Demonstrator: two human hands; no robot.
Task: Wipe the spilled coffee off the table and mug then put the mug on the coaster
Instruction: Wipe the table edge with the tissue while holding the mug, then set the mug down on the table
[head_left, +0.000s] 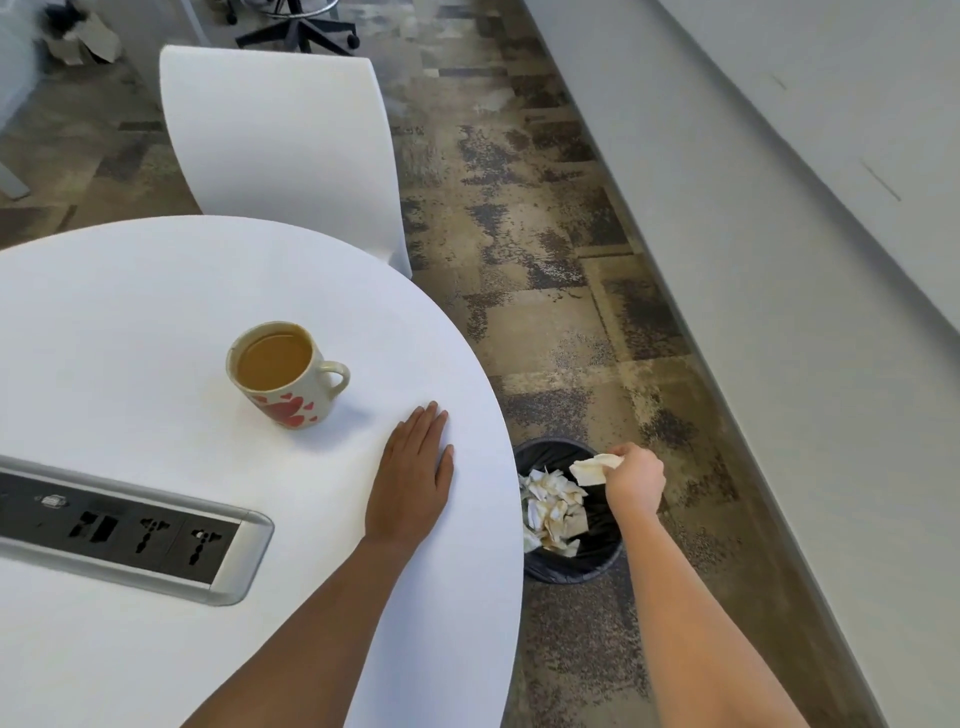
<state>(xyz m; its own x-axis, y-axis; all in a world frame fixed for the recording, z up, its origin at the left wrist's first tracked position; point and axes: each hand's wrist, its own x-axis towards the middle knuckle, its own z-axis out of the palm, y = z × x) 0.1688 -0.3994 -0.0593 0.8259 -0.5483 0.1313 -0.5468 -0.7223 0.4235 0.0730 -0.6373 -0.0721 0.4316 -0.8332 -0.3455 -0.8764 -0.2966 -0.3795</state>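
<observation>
Now, line by line, as it stood.
Mug: the mug (287, 375), cream with red hearts, stood upright on the white tabletop (156, 291), full of milky coffee, handle turned toward the right.
Left hand: the left hand (413, 475) lay flat, palm down, on the tabletop near its right edge, just beside the mug but apart from it; its fingers (428, 421) were stretched out together and held nothing.
Right hand: the right hand (636, 475) hung off the tabletop over the bin (571, 566), its fingers closed on a crumpled tissue (592, 470).
Bin: black-lined, on the carpet beside the tabletop, with stained tissue scraps (553, 512) inside.
Socket strip: the socket strip (124, 530) sat sunk into the tabletop at the left.
Chair: a white chair (280, 150) stood behind the tabletop.
</observation>
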